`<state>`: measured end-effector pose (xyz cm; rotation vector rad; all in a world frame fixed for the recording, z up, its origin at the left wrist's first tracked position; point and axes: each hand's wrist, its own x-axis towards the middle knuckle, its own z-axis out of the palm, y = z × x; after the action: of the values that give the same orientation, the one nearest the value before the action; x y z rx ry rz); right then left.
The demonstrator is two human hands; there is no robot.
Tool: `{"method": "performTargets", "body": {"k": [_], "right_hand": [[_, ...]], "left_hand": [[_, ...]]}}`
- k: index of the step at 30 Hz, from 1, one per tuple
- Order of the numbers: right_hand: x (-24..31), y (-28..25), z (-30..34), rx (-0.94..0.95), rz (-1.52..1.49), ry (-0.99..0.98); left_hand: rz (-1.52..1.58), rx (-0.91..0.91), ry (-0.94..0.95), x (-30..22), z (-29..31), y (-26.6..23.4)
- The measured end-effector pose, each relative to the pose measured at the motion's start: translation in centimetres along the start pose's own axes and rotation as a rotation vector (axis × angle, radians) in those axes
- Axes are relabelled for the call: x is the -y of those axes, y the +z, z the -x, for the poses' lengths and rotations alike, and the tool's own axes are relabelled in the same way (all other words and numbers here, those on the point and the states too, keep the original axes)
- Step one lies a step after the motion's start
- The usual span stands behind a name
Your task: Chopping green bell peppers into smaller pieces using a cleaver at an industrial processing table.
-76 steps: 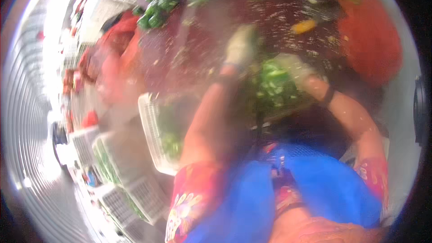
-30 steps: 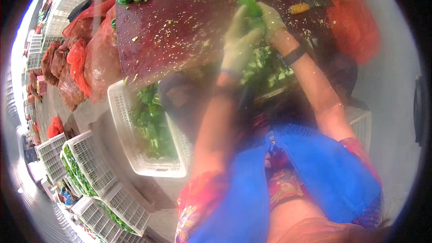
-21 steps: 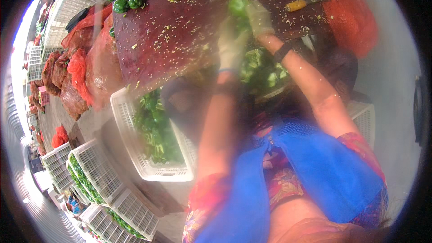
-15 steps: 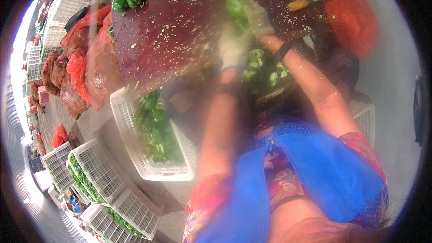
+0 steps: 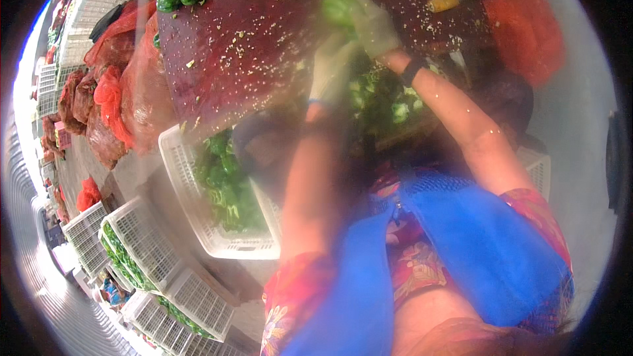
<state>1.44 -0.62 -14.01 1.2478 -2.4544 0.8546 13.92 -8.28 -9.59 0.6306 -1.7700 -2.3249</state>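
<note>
white glare far left, hazy left hand (image 5: 331, 69), dark curved edges

Place: we take this for a produce-sorting shed
Crates (image 5: 145, 240): we see white plastic, stacked, with green produce (image 5: 123, 259) inside
Sacks (image 5: 146, 95): red mesh, beside our surface (image 5: 231, 59)
Sheeting (image 5: 25, 207): ribbed, along our far left

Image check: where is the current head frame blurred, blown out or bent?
Head view: the left hand and green pepper look soft and hazy; patches near the left rim are blown out; the ribbed surface there curves with the fisheye; the yellow object is comparatively crisp.
</note>
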Motion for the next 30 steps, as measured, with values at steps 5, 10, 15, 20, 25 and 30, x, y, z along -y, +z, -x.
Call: {"method": "performTargets", "body": {"k": [5, 10, 15, 20, 25, 30], "right_hand": [[-2.2, -0.4, -1.3, 0.016, -0.122, -0.174], [-1.5, -1.1, -1.9, 0.402, -0.395, 0.320], [-2.6, 0.7, 0.0, 0.131, 0.131, -0.054], [-1.2, -0.3, 0.9, 0.116, -0.114, 0.259], [-1.3, -0.4, 1.7, -0.020, -0.124, 0.007], [-4.1, 1.3, 3.3, -0.043, 0.069, -0.064]], "left_hand": [[0.115, 0.058, -0.115, -0.6, -0.2, 0.4], [0.176, 0.040, -0.101, -0.6, 0.8, 2.4], [0.142, -0.018, -0.029, 1.4, 0.7, 2.7], [-0.009, -0.065, -0.004, 1.5, 1.8, 3.4], [-0.135, -0.065, 0.179, 3.2, 1.0, 2.4], [-0.122, 0.207, 0.107, 1.8, 0.6, 2.7]]}}
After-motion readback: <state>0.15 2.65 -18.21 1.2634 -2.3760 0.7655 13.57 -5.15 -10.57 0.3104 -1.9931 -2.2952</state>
